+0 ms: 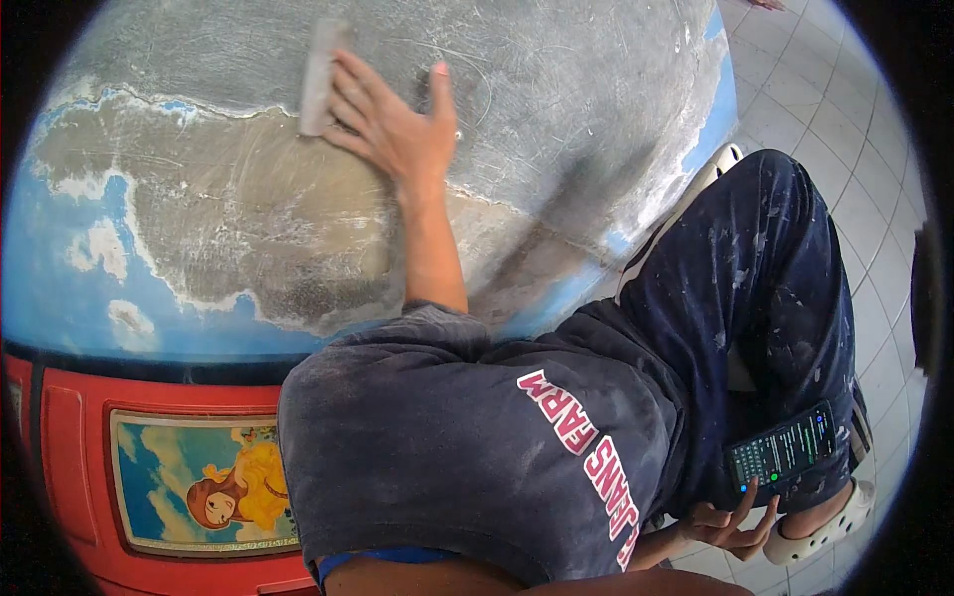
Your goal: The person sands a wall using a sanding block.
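Note:
My left hand (402, 127) presses a flat grey block (322, 82) against a large curved surface (223, 59), fingers along the block and thumb spread away. The block is blurred. Scuffed grey and tan patches cover much of that surface, with flaking blue paint around their edges. Down by my leg, my right hand (730, 521) has its fingers apart and holds nothing. One fingertip is at the lower edge of a smartphone (782, 447) that lies on my dark trousers. Its screen is lit and shows a keyboard and text. I cannot tell whether the finger touches it.
Below the blue edge runs a red panel (74, 462) with a framed cartoon picture (164, 492). Pale floor tiles (805, 97) lie beyond my bent legs. I wear light clogs (827, 533). A dark object (922, 298) sits at the right rim.

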The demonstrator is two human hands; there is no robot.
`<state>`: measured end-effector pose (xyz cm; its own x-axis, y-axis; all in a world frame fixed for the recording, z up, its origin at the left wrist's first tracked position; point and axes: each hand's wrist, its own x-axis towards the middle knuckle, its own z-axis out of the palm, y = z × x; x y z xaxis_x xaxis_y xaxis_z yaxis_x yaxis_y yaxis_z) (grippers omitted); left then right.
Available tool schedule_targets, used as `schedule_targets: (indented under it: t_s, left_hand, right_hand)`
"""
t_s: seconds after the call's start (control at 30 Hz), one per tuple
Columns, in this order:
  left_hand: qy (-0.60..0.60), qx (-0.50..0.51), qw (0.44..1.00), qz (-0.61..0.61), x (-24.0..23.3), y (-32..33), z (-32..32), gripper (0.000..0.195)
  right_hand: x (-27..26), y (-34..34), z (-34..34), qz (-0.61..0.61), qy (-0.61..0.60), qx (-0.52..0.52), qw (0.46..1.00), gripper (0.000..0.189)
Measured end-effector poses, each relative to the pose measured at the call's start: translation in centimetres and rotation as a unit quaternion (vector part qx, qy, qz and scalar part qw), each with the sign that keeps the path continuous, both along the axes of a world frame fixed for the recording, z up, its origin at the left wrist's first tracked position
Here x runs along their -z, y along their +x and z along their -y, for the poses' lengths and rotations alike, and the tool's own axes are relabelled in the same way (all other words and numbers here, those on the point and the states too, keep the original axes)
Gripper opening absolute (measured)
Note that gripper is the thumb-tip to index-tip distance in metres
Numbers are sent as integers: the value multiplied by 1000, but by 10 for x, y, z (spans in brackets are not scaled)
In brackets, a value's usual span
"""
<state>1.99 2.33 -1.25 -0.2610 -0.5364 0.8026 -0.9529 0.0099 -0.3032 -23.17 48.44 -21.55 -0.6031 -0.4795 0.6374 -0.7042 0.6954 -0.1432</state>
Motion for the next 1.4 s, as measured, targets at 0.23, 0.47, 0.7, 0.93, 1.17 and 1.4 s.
schedule_targets:
  t_s: [0.23, 0.47, 0.7, 0.93, 1.17, 1.4]
  left_hand:
    - [-13, 3, 1000, 25, 7, 2, 3, 107]
    - [24, 22, 998, -51, -11, 2, -5, 111]
    - [10, 2, 1000, 12, 19, 2, 4, 110]
    - [19, 36, 997, -60, 1, 1, -3, 107]
    - [11, -3, 1000, -10, -8, 2, -2, 112]
    - [16, -2, 1000, -4, -8, 0, -3, 111]
  right_hand:
    - [-2, -11, 3, 3, 11, 37, 999, 88]
    - [-9, -19, 10, -25, -19, -2, 1000, 81]
    - [-6, -9, 11, 12, 18, 21, 1000, 88]
    - [0, 4, -5, 37, 15, 21, 999, 86]
    - [12, 4, 4, 32, -79, -4, 996, 78]
    - [28, 3, -3, 54, -105, 0, 993, 71]
